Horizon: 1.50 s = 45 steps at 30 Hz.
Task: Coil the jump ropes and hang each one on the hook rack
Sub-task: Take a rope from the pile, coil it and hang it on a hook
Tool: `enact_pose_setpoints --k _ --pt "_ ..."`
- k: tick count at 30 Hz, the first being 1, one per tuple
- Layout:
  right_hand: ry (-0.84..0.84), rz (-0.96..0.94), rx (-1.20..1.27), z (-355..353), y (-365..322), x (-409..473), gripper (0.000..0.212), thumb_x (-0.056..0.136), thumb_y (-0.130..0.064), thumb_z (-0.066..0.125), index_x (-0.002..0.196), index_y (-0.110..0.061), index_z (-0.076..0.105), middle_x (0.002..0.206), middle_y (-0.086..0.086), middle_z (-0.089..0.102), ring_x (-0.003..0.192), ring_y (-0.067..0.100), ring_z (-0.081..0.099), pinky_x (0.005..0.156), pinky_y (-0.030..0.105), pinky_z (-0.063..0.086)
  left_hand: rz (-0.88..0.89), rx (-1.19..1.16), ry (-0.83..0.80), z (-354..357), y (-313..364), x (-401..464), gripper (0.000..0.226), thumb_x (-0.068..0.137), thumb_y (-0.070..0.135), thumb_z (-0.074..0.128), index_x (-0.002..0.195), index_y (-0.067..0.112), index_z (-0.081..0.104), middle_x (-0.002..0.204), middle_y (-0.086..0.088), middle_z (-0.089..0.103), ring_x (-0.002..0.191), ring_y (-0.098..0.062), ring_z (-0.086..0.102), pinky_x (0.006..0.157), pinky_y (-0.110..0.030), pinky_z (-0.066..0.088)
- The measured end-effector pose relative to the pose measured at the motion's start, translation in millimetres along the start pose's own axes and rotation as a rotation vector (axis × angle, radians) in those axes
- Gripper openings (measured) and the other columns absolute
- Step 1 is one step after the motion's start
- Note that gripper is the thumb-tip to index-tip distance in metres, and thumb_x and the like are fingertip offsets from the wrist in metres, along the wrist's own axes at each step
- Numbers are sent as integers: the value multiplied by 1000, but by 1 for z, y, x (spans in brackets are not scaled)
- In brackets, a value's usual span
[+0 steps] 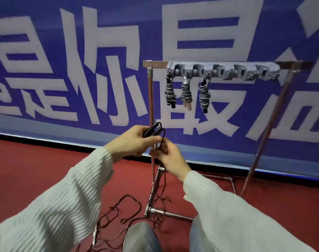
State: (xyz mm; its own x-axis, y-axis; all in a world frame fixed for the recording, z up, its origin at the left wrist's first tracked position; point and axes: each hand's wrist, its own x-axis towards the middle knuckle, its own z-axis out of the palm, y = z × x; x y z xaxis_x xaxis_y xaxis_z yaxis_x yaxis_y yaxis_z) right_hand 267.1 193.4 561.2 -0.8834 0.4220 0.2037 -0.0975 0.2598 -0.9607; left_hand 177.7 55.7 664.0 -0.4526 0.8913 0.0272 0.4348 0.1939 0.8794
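Left hand (131, 140) gripping black handles (152, 129), right hand (170, 157) pinching cord (159, 142); hook rack (222, 70) right half free

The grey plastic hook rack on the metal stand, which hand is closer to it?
Right hand, though only slightly: it sits below the hook rack's left end. The left hand is farther left, gripping the black jump rope handles.

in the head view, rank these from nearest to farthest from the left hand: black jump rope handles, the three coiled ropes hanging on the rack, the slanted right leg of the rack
1. Black jump rope handles: gripped in the left hand.
2. Three coiled grey ropes: hanging up and to the right on the grey hook rack.
3. Slanted metal right leg: far right.
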Motion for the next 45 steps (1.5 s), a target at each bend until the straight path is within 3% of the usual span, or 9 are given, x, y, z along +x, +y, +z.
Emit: enact_pose_setpoints --k 5,10,15,21,25,29,34,38,45 --pt "169 40 68 -24 -3 -11 25 106 -34 51 90 -25 66 54 -14 33 46 8 29 47 25 30 -63 -559 57 4 -15 10 16 103 9 56 119 8 61 74 -2 47 59 -13 48 53 -21 43" --pt "184 228 150 -39 -15 -32 50 97 -63 53 107 -16 65 67 -2 52 48 8 36 45 21 29 72 542 196 41 -42 15 18 105 39 51 107 21 52 82 -8 66 74 -33 62 60 -39 46" --pt "291 281 170 -40 -10 -58 44 91 -61 64 101 -18 64 63 -6 57 44 6 42 42 22 32 145 938 187 101 -35 9 35 106 43 41 123 13 48 100 -18 69 93 -47 65 68 -43 47" --pt "538 286 226 -47 -11 -82 31 92 -41 68 72 -17 67 71 6 71 73 20 68 73 40 56 217 923 33 139 -6 -14 38 102 40 41 127 11 43 100 -14 68 85 -39 66 63 -39 41" --pt "696 317 260 -62 -18 -89 32 96 -34 62 69 -18 54 63 2 52 61 21 50 58 36 41 266 879 189 152 -12 -25 37 103 57 37 102 21 44 96 -1 64 84 -29 65 63 -39 44" --pt "552 400 230 -80 -25 -84 26 98 -32 58 78 -19 48 59 0 38 46 14 33 41 22 22 312 1041 359 169 -21 -22 43 105 58 28 122 22 45 105 2 63 87 -29 66 60 -38 43" --pt "144 361 367 -104 -25 -93 52 94 -71 51 84 -20 56 61 -3 28 44 7 17 41 21 11 148 237 176 155 -9 -16 34 106 46 42 94 17 57 59 5 53 54 -22 53 51 -33 33" --pt "245 73 -24 -121 -16 -106 28 107 -42 45 103 -20 62 63 -5 30 53 13 24 49 25 22 -100 -662 -40 116 6 -32 37 104 49 46 92 15 57 62 5 21 45 -8 15 41 -20 11" --pt "74 93 -1184 -90 -15 -107 31 109 -41 28 103 -22 51 91 12 64 86 40 60 69 43 43 -19 -332 51 116 -7 -14 24 107 31 49 89 15 48 64 2 44 51 -14 41 48 -27 39"
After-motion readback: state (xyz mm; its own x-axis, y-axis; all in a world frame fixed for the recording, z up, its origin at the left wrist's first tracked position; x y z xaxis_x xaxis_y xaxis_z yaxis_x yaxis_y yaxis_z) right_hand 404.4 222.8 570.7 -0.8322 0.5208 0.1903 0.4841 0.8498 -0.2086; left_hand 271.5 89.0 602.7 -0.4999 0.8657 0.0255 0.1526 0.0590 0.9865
